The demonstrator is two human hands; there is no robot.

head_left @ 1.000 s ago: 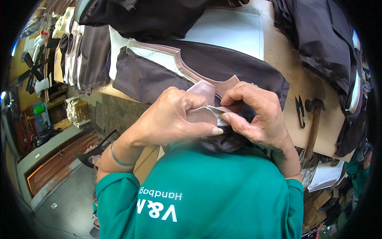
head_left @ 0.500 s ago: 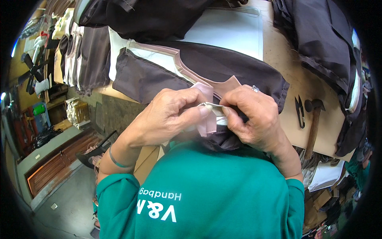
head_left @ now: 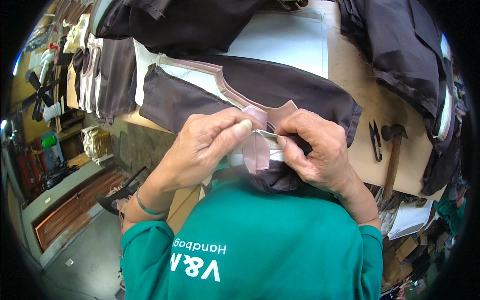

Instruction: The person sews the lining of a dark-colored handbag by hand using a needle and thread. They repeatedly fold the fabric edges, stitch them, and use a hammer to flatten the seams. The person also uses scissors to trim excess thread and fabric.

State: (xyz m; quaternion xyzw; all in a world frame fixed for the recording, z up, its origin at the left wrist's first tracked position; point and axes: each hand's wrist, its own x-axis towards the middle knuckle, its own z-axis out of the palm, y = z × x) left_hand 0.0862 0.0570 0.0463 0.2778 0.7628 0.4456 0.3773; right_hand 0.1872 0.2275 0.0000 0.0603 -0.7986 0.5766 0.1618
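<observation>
Both my hands are at a bag piece of dark brown lining fabric (head_left: 295,82) edged with pink leather-like trim (head_left: 257,152). My left hand (head_left: 202,142) has its fingers closed on the pink trim, its thumb resting high near the folded edge. My right hand (head_left: 317,142) pinches the pale edge of the same piece between thumb and fingers. Between the hands the trim curves over, and a pale inner layer shows at the fold. Part of the dark lining hangs down against my green shirt. The left fingertips are partly hidden behind the trim.
A hammer (head_left: 394,162) and black thread snips (head_left: 376,141) lie on the tan tabletop (head_left: 367,167) at the right. White sheet material (head_left: 285,40) lies behind the work. More dark fabric pieces (head_left: 395,55) are heaped at the far right, with others (head_left: 117,75) stacked at the left.
My left thumb has lifted and slid up and left off the folded edge, exposing more pink trim below. My right hand keeps its pinch nearly in place.
</observation>
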